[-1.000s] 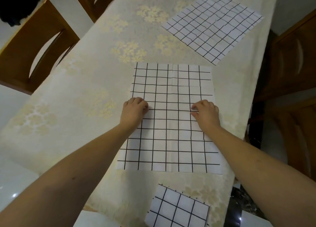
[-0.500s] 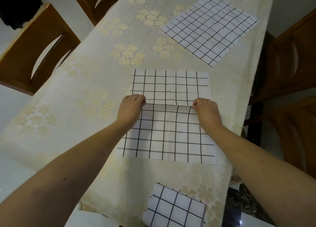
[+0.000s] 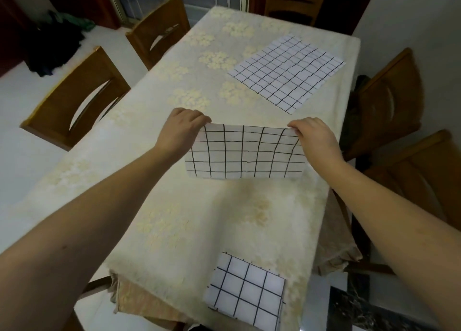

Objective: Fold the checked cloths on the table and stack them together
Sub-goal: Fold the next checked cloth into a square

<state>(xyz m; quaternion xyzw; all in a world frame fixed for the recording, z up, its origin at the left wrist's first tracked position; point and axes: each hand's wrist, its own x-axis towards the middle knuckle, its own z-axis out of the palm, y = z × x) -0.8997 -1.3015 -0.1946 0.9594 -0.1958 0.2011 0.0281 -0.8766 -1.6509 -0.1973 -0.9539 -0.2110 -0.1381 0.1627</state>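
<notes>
The left hand (image 3: 180, 127) and right hand (image 3: 313, 136) each pinch a far corner of a checked cloth (image 3: 245, 153), doubled over into a wide strip on the table (image 3: 224, 218). A small folded cloth (image 3: 245, 289) lies at the near edge (partly overhanging it); a flat cloth (image 3: 287, 72) lies at the far right, wooden chairs (image 3: 74, 101) around.

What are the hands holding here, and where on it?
Both grip the middle checked cloth, folded over: left hand pinches its far left corner, right hand its far right corner.
</notes>
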